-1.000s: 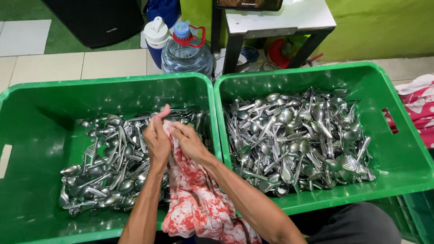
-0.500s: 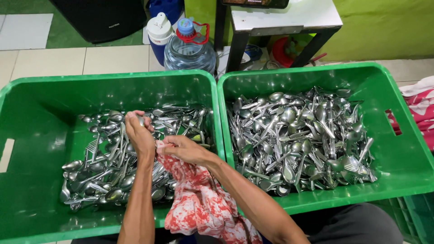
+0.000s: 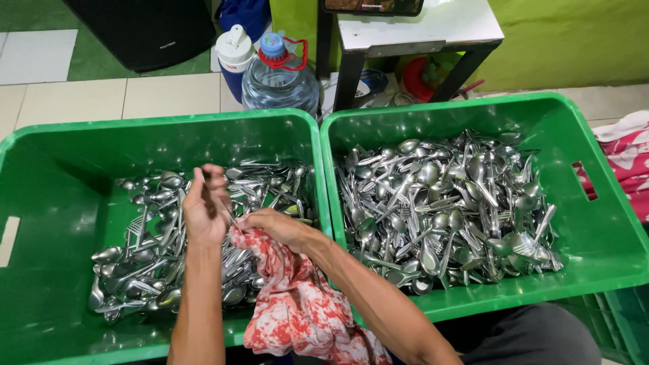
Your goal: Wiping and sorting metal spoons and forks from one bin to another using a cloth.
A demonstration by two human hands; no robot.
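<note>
Your left hand (image 3: 205, 215) now lifted higher over the left green crate (image 3: 40, 203), fingers pinching a thin piece of cutlery (image 3: 226, 215), right hand (image 3: 277, 226) gripping the red-and-white cloth (image 3: 297, 304), heaped spoons (image 3: 446, 203) in the right crate (image 3: 608, 230), water jug (image 3: 280, 74) behind.

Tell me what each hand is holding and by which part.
The left hand pinches a thin metal utensil by its upper end; which end cannot be told. The right hand grips the red-and-white cloth at its top edge, around the utensil's lower end.
</note>
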